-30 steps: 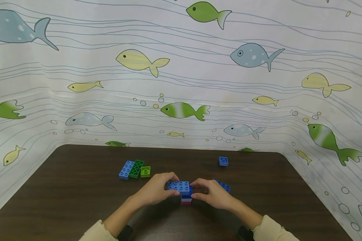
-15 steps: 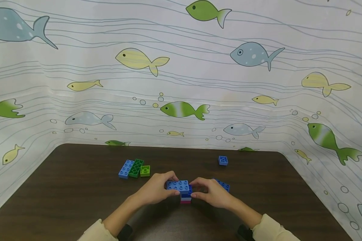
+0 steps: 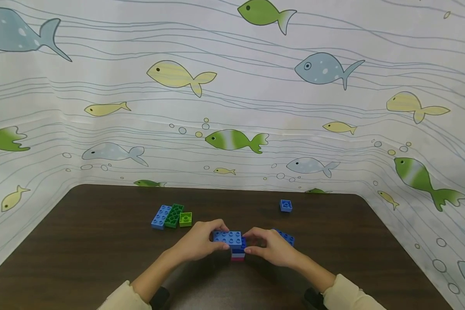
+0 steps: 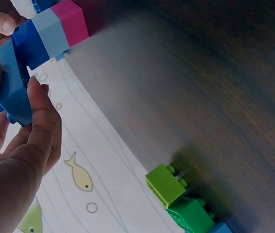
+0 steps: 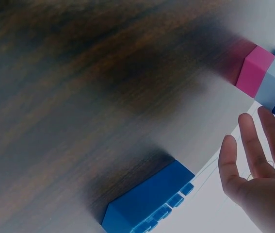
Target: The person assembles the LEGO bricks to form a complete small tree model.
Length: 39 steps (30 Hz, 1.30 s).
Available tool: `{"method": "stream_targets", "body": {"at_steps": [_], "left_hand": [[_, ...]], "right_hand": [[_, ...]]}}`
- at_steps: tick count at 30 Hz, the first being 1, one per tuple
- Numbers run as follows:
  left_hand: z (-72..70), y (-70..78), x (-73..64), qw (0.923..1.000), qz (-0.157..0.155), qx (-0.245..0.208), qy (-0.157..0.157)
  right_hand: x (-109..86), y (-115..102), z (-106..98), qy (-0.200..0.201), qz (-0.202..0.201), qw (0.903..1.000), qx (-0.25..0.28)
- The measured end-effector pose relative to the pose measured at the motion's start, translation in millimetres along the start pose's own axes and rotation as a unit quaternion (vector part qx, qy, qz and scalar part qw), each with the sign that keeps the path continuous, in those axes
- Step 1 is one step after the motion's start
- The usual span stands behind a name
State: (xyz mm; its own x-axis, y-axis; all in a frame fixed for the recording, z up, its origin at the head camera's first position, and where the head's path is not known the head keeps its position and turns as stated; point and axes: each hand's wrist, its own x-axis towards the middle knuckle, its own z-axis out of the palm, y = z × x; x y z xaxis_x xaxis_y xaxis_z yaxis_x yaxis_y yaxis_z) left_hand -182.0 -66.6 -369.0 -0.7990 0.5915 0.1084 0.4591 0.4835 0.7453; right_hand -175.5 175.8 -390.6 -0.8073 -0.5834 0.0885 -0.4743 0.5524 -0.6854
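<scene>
A small stack stands on the table: pink brick (image 5: 255, 72) at the bottom, pale blue brick (image 5: 274, 82) above it, dark blue brick (image 4: 30, 44) over that. A long light blue brick (image 3: 227, 238) lies across the top and juts out to the left. Its jutting end is pinched between the thumb and fingers of my left hand (image 3: 198, 242). On the stack's other side, my right hand (image 3: 273, 247) holds the dark blue brick by thumb and index finger. Its other fingers are spread in the right wrist view.
Back left lie a light blue brick (image 3: 161, 217), a green brick (image 3: 174, 215) and a lime brick (image 3: 185, 219). A small blue brick (image 3: 286, 206) lies back right. Behind my right hand is a long blue brick (image 3: 284, 237), partly hidden. A fish-patterned sheet (image 3: 232, 99) walls the table (image 3: 81, 241).
</scene>
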Motion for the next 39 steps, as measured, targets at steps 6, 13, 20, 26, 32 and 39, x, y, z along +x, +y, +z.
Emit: {"method": "stream_targets", "body": {"at_steps": [6,13,20,26,32,39], "left_hand": [[0.5,1.3,-0.4,1.0000,0.000,-0.001,-0.004],[-0.1,1.1,0.5,1.0000,0.004,0.001,-0.003],[1.0,-3.1,-1.1,0.9997,-0.004,-0.025,0.001],[3.4,-6.8,-1.0,0.9993,-0.016,-0.034,0.007],[3.5,-7.5,-1.5,0.9991,-0.018,-0.037,-0.003],[0.2,-5.9,-2.3,0.9997,-0.010,-0.016,-0.016]], "right_hand": [[-0.1,0.4,0.1,0.002,-0.004,1.0000,0.001],[0.3,0.7,-0.2,0.001,-0.007,1.0000,-0.001],[0.3,0.4,-1.0,-0.001,-0.009,1.0000,0.000],[0.4,-0.3,-1.5,-0.003,-0.007,1.0000,-0.002],[0.8,0.1,-1.4,-0.005,-0.007,1.0000,0.000],[1.5,1.4,-0.7,-0.005,-0.016,0.9998,0.013]]}}
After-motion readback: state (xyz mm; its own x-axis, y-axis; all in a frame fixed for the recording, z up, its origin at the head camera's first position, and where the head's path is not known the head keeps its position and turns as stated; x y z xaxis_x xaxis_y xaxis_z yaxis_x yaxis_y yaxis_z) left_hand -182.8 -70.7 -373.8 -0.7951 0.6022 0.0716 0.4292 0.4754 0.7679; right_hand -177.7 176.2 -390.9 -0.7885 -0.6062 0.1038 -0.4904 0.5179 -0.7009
